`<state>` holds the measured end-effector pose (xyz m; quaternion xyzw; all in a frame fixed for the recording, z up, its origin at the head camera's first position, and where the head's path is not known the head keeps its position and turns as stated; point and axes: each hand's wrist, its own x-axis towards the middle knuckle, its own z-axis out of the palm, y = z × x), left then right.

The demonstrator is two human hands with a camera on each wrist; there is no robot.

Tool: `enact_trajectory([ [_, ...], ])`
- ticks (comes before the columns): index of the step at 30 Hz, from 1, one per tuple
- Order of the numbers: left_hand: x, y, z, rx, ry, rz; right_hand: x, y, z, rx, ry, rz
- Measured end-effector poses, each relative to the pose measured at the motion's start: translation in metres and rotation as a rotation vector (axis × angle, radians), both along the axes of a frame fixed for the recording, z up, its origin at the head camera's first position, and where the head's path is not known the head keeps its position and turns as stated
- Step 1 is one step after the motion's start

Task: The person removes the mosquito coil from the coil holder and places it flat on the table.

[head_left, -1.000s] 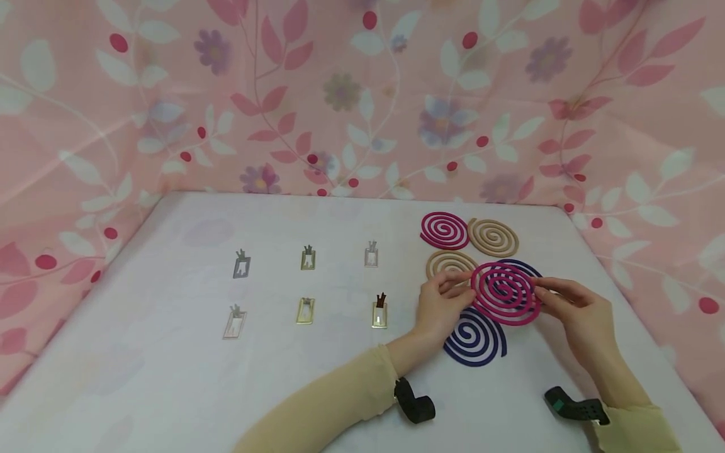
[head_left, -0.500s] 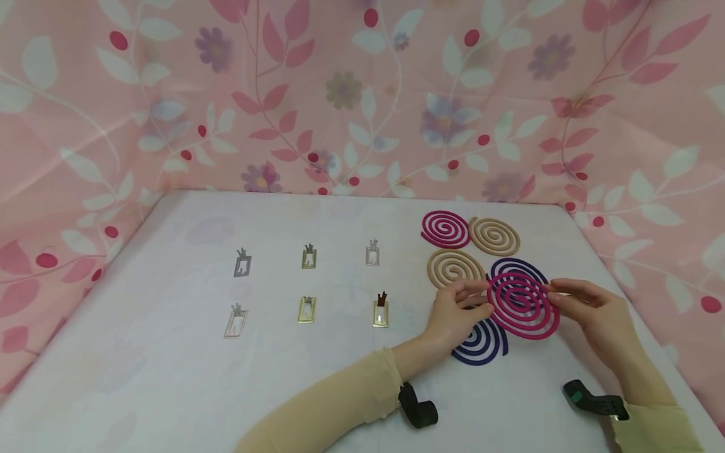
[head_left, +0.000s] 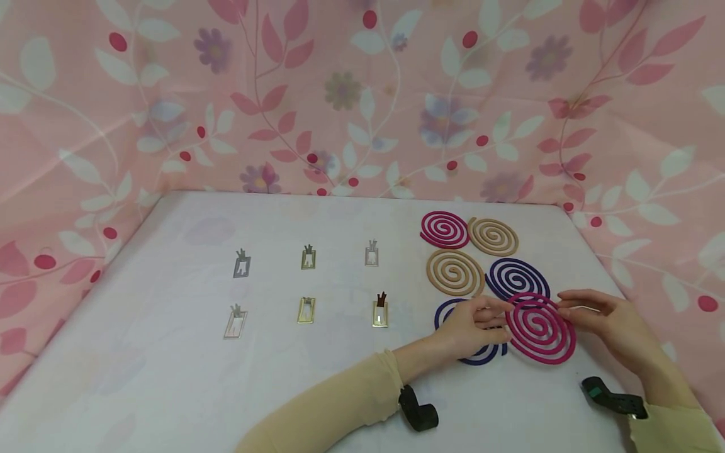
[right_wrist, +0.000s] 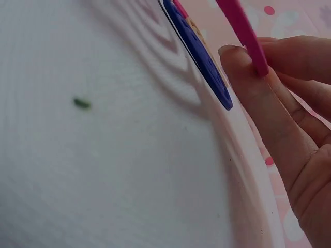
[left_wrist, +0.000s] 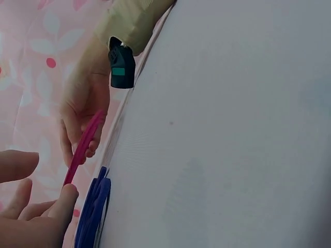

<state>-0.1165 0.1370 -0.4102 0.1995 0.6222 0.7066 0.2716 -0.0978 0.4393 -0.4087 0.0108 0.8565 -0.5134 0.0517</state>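
Observation:
A magenta mosquito coil (head_left: 538,324) is held tilted over the right side of the table. My right hand (head_left: 620,324) pinches its right edge between thumb and fingers, as the right wrist view also shows. My left hand (head_left: 467,330) is at the opposite edge, thumb and fingertips right at the rim; in the left wrist view the thumb meets the coil's end. One dark blue coil (head_left: 517,280) lies just behind the held coil. Another dark blue coil (head_left: 481,361) lies partly hidden under my left hand.
Two tan coils, one nearer (head_left: 454,272) and one farther (head_left: 494,236), and a magenta coil (head_left: 445,229) lie at the back right. Small metal coil stands (head_left: 306,311) stand in two rows at left and centre. A patterned pink cloth (head_left: 340,126) walls the table.
Both hands have moved right and toward the front with the magenta coil. The blue coil behind it and the nearer tan coil are now more uncovered.

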Motion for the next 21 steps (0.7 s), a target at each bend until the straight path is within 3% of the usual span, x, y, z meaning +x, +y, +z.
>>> enact_trajectory([
  [7,0.0020,0.0005,-0.0006,-0.058,0.027,-0.074,-0.0005,0.0028,0.0016,0.171,-0.115,-0.030],
  [15,0.0019,-0.0010,-0.0002,-0.107,0.097,-0.128,0.0009,0.0027,0.0045,0.236,-0.194,-0.028],
  [21,0.0032,-0.0019,0.0009,-0.125,0.073,-0.149,0.0022,0.0035,0.0046,0.248,-0.183,-0.019],
])
